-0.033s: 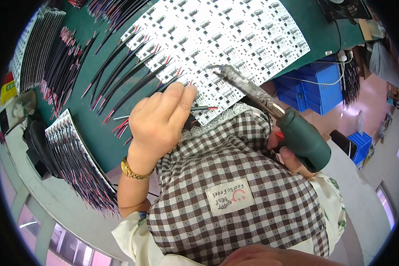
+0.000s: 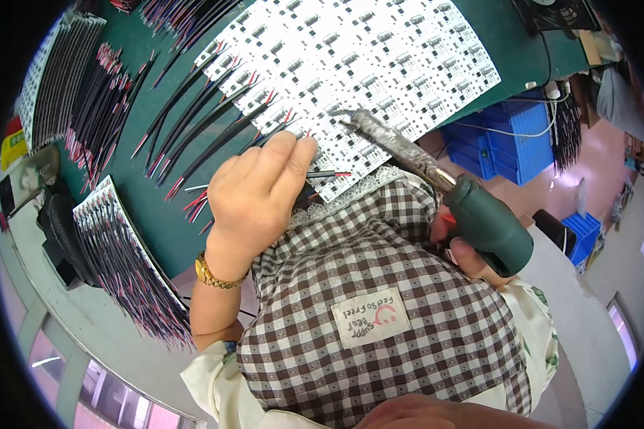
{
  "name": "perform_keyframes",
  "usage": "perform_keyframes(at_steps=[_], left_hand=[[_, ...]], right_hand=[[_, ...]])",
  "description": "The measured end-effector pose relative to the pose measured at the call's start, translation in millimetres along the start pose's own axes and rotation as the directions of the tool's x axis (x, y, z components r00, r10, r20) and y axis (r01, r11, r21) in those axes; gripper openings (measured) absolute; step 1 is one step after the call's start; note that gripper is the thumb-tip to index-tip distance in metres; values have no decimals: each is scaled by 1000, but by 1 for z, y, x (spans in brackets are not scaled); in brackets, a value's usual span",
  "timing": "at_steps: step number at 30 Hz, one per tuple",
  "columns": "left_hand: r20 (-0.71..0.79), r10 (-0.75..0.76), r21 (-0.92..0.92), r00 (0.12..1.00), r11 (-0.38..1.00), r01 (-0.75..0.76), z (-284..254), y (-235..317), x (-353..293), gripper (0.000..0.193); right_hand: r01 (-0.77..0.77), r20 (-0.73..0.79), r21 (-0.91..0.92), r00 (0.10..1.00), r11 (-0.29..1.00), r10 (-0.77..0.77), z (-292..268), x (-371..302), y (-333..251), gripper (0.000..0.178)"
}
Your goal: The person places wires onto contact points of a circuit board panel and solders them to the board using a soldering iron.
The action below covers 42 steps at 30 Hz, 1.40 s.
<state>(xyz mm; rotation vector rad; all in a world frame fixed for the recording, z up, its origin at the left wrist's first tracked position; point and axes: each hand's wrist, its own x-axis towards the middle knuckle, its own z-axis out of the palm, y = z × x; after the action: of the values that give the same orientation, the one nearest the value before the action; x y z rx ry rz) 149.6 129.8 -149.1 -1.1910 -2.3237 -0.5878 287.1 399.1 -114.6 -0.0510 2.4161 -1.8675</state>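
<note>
A white circuit board panel (image 2: 379,71) with rows of small black components lies on the green table. Black-sheathed wires (image 2: 225,136) with bared red ends line its left edge. My left hand (image 2: 257,189) is closed over the panel's near-left edge, its fingers bent down on a black-sheathed wire (image 2: 329,174) whose red end sticks out to the right. The fingertips are hidden. In my right hand (image 2: 472,254) is a soldering gun (image 2: 490,225) with a green handle and a stained metal barrel; its bent tip is over the panel, right of my left hand.
Bundles of cut wires (image 2: 104,107) lie on the table's left. A wired panel (image 2: 122,257) stands at the near left, another wire-covered panel (image 2: 57,79) at the far left. Blue bins (image 2: 508,136) sit beyond the right edge, and a black fan (image 2: 558,14) is at the back right.
The soldering gun's tip has shifted slightly to the left and down over the panel. My left hand has hardly moved.
</note>
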Motion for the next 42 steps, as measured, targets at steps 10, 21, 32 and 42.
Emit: perform_keyframes(at_steps=[10,21,32,42], left_hand=[[28,-39,3,999,999,39,3,-17,3,22],[85,-84,-32,993,996,87,-2,-14,10,30],[89,-94,-28,992,995,97,-7,-7,3,29],[-163,-442,-255,882,882,395,-22,6,-29,28]], right_hand=[[-100,36,7,994,995,99,9,21,0,18],[0,-131,-57,991,998,-7,15,19,5,17],[128,-39,23,991,991,-127,14,28,5,24],[-185,179,564,979,804,100,37,60,3,50]])
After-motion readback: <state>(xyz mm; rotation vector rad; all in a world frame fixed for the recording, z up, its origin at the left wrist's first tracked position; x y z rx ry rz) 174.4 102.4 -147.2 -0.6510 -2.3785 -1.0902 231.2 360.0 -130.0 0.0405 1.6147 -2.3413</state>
